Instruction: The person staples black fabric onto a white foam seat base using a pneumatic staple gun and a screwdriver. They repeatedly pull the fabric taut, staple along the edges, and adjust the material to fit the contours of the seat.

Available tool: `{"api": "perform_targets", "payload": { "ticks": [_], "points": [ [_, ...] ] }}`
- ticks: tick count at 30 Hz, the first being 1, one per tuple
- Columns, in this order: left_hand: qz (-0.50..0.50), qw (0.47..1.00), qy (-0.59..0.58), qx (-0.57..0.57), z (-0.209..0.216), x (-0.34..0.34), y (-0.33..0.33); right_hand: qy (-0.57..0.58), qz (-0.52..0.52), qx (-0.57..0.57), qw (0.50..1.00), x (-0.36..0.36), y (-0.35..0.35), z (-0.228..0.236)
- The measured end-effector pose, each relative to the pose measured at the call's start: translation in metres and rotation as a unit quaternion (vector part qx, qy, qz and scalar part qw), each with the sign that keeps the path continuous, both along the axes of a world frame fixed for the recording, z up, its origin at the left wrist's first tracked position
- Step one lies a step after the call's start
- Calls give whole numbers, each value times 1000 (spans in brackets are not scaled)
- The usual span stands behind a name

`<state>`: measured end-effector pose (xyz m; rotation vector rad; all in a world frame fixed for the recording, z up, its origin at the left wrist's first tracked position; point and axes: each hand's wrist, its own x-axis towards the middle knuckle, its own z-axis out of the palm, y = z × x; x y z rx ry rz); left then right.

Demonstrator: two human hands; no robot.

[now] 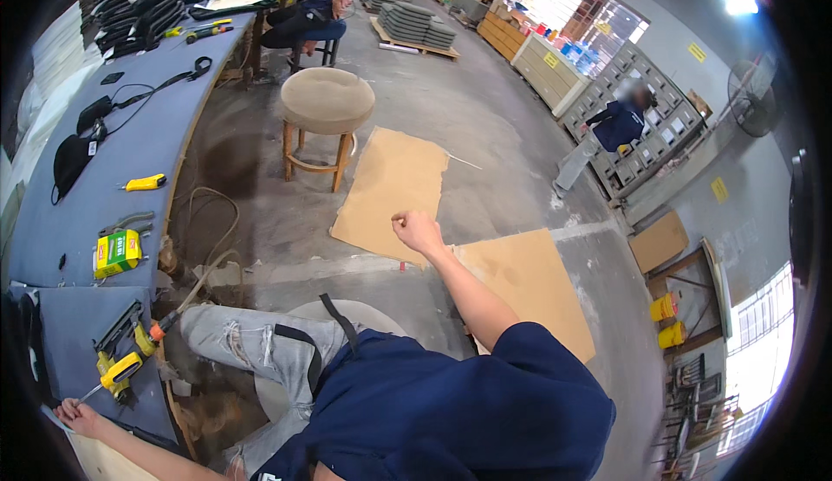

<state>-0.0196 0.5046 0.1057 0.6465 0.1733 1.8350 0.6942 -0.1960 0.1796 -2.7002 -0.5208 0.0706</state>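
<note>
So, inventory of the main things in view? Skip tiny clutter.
workbench: one, blue-grey, left
staple gun: one, yellow-black, workbench's near end
thin-shafted tool: one, yellow-handled, by staple gun
box: one, green-yellow, on workbench
pliers: one pair, grey, beyond box
black stack: one, black, workbench's far end
padded stool: one, beige, upper centre
cardboard: two sheets, brown, floor
pad stacks: several, grey, top centre
drawer cabinet: one, grey, right
fan: one, dark, upper right
buckets: two, yellow, lower right
co-workers: two, navy shirts, top and right
left hand: one, bare, at thin-shafted tool's end
right hand: one, bare, curled, centre
</note>
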Motion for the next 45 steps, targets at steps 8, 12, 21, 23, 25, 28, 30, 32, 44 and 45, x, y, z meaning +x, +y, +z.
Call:
{"api": "perform_targets", "payload": {
  "ticks": [8, 12, 21, 23, 25, 28, 30, 32, 44, 45],
  "points": [
    [-95, 982, -151, 59, 21, -10, -25, 60, 204, 179, 961, -58, 136, 13],
    [-198, 946, -213, 142, 52, -12, -42, 122, 368, 305, 870, -140, 213, 10],
    [-239, 934, -199, 178, 178, 42, -177, 511, 523, 354, 583, -241, 268, 40],
    [-203, 943, -192, 183, 175, 91, -230, 564, 557, 306, 527, -241, 260, 36],
    [-139, 964, -178, 140, 169, 150, -274, 534, 567, 263, 569, -235, 241, 30],
    [-30, 987, -139, 68, 179, 209, -341, 470, 566, 249, 630, -238, 220, 7],
    [20, 993, -114, 25, 177, 224, -369, 446, 608, 158, 638, -240, 217, 3],
    [62, 995, -72, -31, 174, 236, -391, 412, 639, 85, 644, -237, 217, 6],
    [230, 896, 337, -172, 116, 186, -408, 622, 526, 185, 549, -196, 216, -53],
    [227, 868, 397, -192, 102, 174, -410, 670, 495, 197, 517, -189, 218, -61]
  ]
}}
